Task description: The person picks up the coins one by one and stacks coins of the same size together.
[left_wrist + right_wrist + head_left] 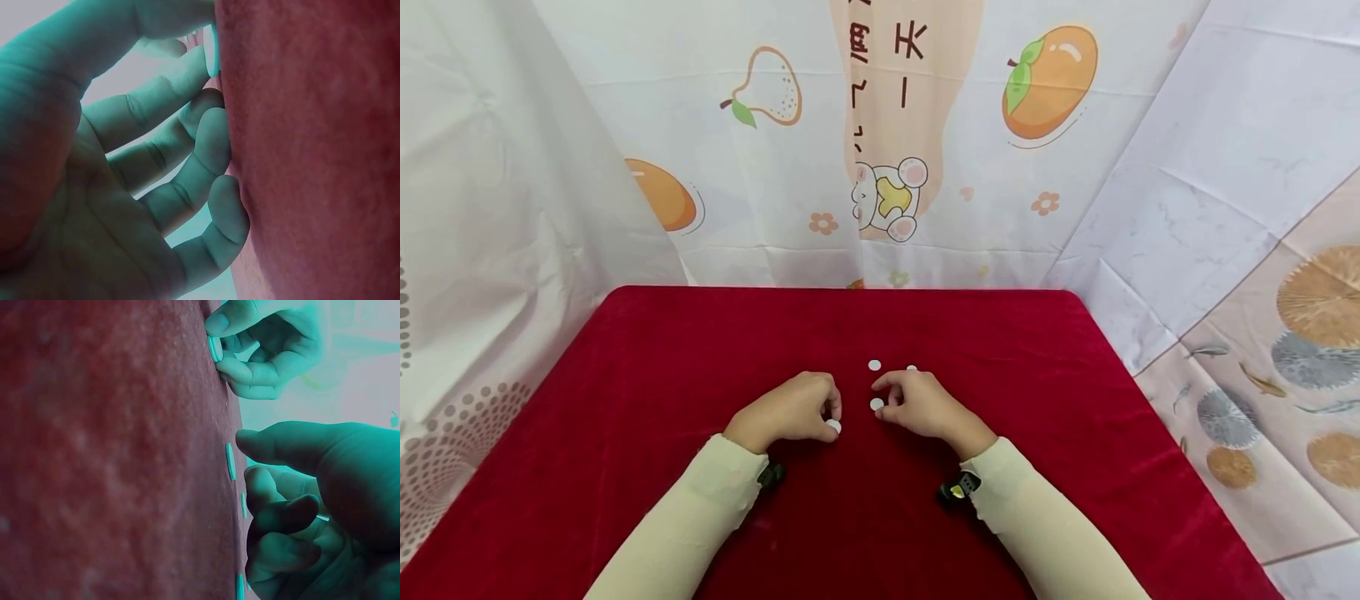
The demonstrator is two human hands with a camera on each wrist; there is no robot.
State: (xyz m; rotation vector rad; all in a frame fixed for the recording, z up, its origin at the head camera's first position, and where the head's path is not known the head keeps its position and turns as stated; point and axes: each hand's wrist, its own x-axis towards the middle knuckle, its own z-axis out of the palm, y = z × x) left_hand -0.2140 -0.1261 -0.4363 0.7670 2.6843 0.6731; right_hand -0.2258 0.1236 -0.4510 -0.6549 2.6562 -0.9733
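Note:
At the left of a small group of white discs, my left hand (795,408) pinches a white disc (833,426) at the cloth between thumb and fingertips. From the right wrist view, this pinched disc (215,349) looks doubled, perhaps two stacked; I cannot tell. My right hand (925,404) hovers beside another white disc (876,404), its thumb and index finger spread apart around it. The thumb (269,444) stands just off that disc (230,461) in the right wrist view. Farther back lie a third disc (874,365) and one partly hidden behind the right hand (912,367).
A red cloth (700,333) covers the table. Printed white curtains (790,183) hang behind it and along both sides. Dark wrist devices (957,490) sit under both cream sleeves (1037,517).

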